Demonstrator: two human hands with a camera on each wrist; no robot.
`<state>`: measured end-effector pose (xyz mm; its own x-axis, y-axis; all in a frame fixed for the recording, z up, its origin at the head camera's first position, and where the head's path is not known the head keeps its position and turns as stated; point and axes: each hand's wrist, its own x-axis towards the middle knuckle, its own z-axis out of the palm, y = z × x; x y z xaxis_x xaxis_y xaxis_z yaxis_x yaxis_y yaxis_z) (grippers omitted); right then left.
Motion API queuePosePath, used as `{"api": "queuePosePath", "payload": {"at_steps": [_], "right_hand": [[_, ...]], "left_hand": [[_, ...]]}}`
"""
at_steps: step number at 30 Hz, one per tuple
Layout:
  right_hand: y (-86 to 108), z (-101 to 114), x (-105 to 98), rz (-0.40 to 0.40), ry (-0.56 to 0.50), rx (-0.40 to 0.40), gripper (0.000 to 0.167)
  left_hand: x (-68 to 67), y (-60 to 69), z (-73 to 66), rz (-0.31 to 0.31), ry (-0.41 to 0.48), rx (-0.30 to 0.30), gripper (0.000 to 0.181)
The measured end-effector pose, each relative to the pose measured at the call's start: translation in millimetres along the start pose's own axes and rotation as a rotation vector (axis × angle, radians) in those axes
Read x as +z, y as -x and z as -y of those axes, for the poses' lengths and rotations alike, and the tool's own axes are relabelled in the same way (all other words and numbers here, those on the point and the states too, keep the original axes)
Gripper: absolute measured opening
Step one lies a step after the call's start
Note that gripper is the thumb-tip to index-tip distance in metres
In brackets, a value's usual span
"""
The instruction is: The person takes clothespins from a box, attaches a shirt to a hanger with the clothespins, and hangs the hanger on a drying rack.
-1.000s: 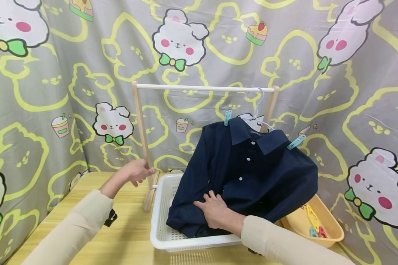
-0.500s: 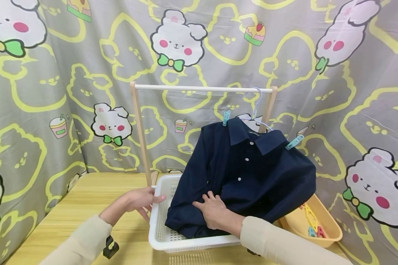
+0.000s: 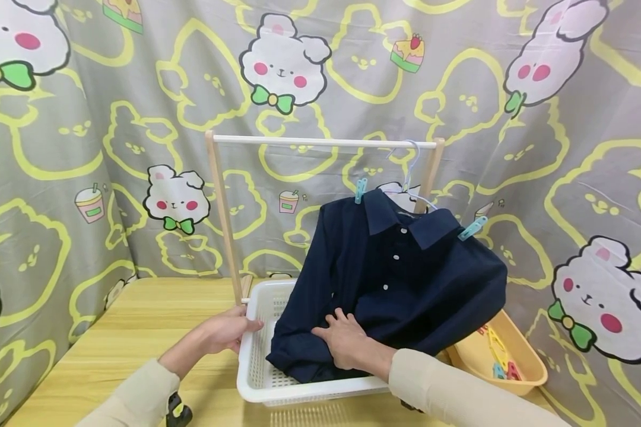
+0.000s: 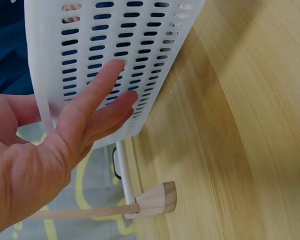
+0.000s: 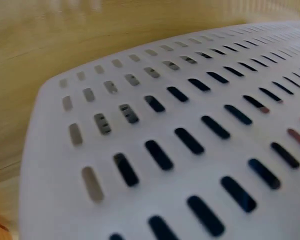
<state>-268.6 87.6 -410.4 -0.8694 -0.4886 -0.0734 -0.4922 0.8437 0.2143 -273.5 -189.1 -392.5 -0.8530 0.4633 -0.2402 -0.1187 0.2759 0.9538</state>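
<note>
A dark navy button-up shirt [image 3: 358, 249] hangs from a pale hanger [image 3: 412, 172] hooked on the rack's white rail. Two blue clothespins, one [image 3: 361, 191] at each shoulder, sit on it. Its lower part lies bunched in a white perforated basket [image 3: 251, 356]. My left hand [image 3: 224, 331] holds the basket's left rim, thumb inside and fingers along the outer wall, as the left wrist view shows. My right hand [image 3: 348, 343] rests with spread fingers on the bunched shirt inside the basket. In the right wrist view the basket wall [image 5: 55, 150] hides most of that hand.
The wooden rack [image 3: 223, 219] stands behind the basket, its foot [image 4: 157, 200] near the left hand. At right, a yellow-orange tray [image 3: 534, 367] holds several coloured clothespins [image 3: 506, 370]. A patterned curtain [image 3: 352, 35] closes off the back and sides of the wooden table [image 3: 112, 344].
My left hand has come down from beside the rack's left post to the basket's left rim and taken hold of it. The right hand has stayed on the shirt.
</note>
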Motion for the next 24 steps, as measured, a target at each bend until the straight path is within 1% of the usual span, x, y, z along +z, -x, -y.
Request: {"api": "queuePosePath", "payload": {"at_steps": [5,10,17,20,24], "right_hand": [[-1.1,-2,3,0.002,-0.014,-0.026,0.070],[-3.7,-5,4,-0.027,-0.035,-0.044,0.066],[-6.8,-10,7,-0.060,-0.003,-0.066,0.054],[-6.9,-13,5,-0.072,0.017,-0.084,0.051],[-5.7,-18,1,-0.093,0.011,-0.096,0.050]], "left_hand": [[1.4,-0.1,0.4,-0.008,0.006,0.002,0.053],[2.4,1.5,1.0,-0.027,0.012,0.006,0.056],[2.2,0.5,1.7,-0.007,0.009,0.022,0.055],[2.0,0.1,2.0,-0.015,0.003,0.020,0.056],[1.7,-0.2,2.2,-0.037,-0.005,0.018,0.056]]}}
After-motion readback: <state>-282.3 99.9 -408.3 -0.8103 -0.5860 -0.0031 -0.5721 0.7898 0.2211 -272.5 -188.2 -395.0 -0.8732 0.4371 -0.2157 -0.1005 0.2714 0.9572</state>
